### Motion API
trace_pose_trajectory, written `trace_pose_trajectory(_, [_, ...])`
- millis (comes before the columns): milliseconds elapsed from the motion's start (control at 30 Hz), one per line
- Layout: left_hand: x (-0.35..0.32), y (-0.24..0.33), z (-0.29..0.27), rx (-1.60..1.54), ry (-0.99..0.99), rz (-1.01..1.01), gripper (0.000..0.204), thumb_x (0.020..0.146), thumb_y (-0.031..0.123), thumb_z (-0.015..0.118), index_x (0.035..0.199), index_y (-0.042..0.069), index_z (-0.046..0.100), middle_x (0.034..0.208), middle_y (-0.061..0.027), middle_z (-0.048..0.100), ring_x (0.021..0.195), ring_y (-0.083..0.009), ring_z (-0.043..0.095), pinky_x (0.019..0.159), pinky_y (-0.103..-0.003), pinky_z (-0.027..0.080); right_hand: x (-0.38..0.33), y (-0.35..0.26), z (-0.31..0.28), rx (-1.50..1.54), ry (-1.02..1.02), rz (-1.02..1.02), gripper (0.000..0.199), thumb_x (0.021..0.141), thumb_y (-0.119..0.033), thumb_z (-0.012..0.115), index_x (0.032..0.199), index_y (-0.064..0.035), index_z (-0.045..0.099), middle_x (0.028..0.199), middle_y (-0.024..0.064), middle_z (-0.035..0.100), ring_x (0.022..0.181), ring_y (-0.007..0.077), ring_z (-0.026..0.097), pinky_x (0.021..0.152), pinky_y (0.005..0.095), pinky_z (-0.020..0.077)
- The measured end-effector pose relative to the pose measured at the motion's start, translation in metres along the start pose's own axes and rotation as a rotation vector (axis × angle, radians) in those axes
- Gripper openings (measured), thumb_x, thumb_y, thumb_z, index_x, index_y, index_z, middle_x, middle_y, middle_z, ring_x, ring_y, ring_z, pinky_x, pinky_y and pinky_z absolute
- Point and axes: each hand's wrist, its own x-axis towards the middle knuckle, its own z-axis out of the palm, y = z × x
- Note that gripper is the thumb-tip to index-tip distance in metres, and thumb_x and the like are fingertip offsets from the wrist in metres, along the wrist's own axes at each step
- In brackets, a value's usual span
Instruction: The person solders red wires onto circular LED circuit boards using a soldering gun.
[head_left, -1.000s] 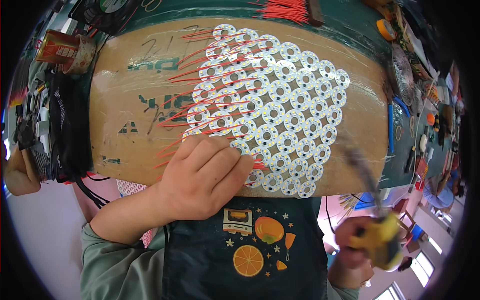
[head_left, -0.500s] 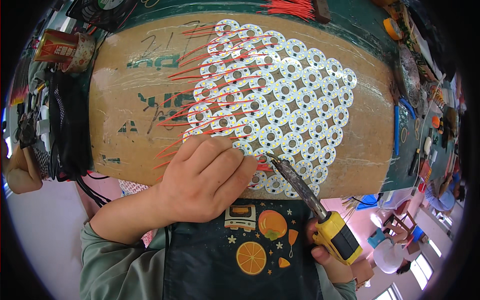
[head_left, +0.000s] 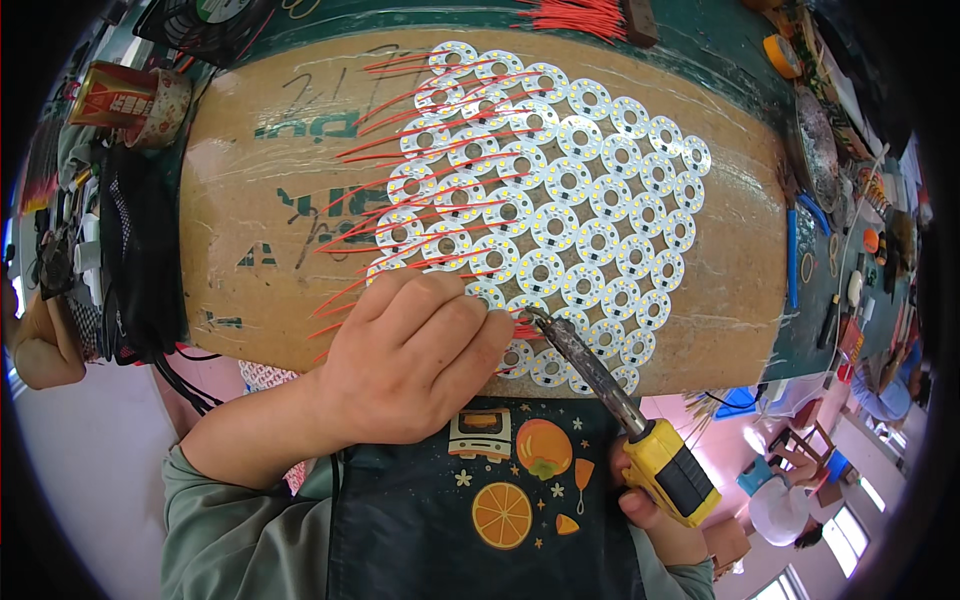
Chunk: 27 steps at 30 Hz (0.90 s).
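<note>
Round white LED boards (head_left: pixel 598 242), ring-shaped with yellow chips, lie in slanting rows on a cardboard sheet (head_left: pixel 235 180). Thin red wires (head_left: pixel 400 122) stick out leftward from the boards on the left side. Over the lower left of the rows, my left hand (head_left: pixel 415 350) is closed, with short red wires (head_left: pixel 525 330) showing at its fingertips; the exact grip is hidden under the fingers. My right hand (head_left: pixel 640 508) grips the yellow handle of a soldering iron (head_left: pixel 672 472). Its dark tip meets a board just right of my left fingertips.
A bundle of red wires (head_left: pixel 575 16) lies beyond the cardboard. At the far left stand a red tin (head_left: pixel 112 92) and a black fan (head_left: pixel 205 22). Along the right are yellow tape (head_left: pixel 783 57) and a blue stick (head_left: pixel 793 260). Other people sit in the background.
The soldering iron has shifted slightly left, its tip now closer to my left fingertips. My left hand stays in place.
</note>
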Motion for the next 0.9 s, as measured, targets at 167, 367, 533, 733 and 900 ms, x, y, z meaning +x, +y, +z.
trace_pose_trajectory(167, [0.000,0.001,-0.001,-0.001,-0.011,-0.009,0.039,0.064,0.013,0.072,0.101,-0.001,0.070,0.091,-0.0076,0.061,0.085,-0.0252,0.061,0.069,-0.036,0.047,0.000,0.004,0.002,0.219,0.008,-0.043,0.034,0.079,-0.027,0.081,0.096,-0.0031,0.065,0.078,0.0058,0.060,0.064,0.0257,0.057,0.059,0.0360,0.0443])
trace_pose_trajectory(367, [0.000,0.000,-0.003,0.002,-0.019,-0.002,0.040,0.064,0.016,0.071,0.100,0.000,0.071,0.091,-0.0077,0.061,0.086,-0.0252,0.062,0.070,-0.036,0.048,0.005,-0.006,0.004,0.195,0.048,-0.003,0.036,0.078,-0.025,0.083,0.095,0.0004,0.063,0.073,0.0052,0.058,0.059,0.0221,0.055,0.056,0.0332,0.0424])
trace_pose_trajectory(533, [-0.003,-0.005,-0.008,-0.032,-0.062,0.018,0.041,0.064,0.020,0.070,0.100,0.000,0.071,0.091,-0.0080,0.062,0.087,-0.0257,0.062,0.071,-0.037,0.049,0.009,0.001,0.006,0.249,0.070,-0.014,0.034,0.077,-0.024,0.083,0.092,-0.0006,0.064,0.072,0.0050,0.058,0.058,0.0215,0.054,0.056,0.0338,0.0426])
trace_pose_trajectory(733, [0.000,-0.015,-0.023,-0.083,-0.118,0.075,0.037,0.068,0.020,0.073,0.100,0.001,0.071,0.092,-0.0088,0.062,0.089,-0.0277,0.062,0.072,-0.038,0.050,0.008,0.010,0.007,0.218,0.055,-0.043,0.032,0.077,-0.027,0.084,0.085,-0.0034,0.063,0.070,0.0049,0.058,0.059,0.0222,0.055,0.056,0.0342,0.0436])
trace_pose_trajectory(900, [0.009,-0.007,-0.030,-0.110,-0.103,-0.126,0.034,0.073,0.013,0.067,0.104,0.002,0.070,0.096,-0.0071,0.062,0.092,-0.0260,0.063,0.078,-0.038,0.049,0.015,0.005,0.009,0.128,0.063,-0.078,0.030,0.080,-0.029,0.082,0.085,-0.0053,0.063,0.071,0.0055,0.059,0.060,0.0239,0.058,0.056,0.0348,0.0452])
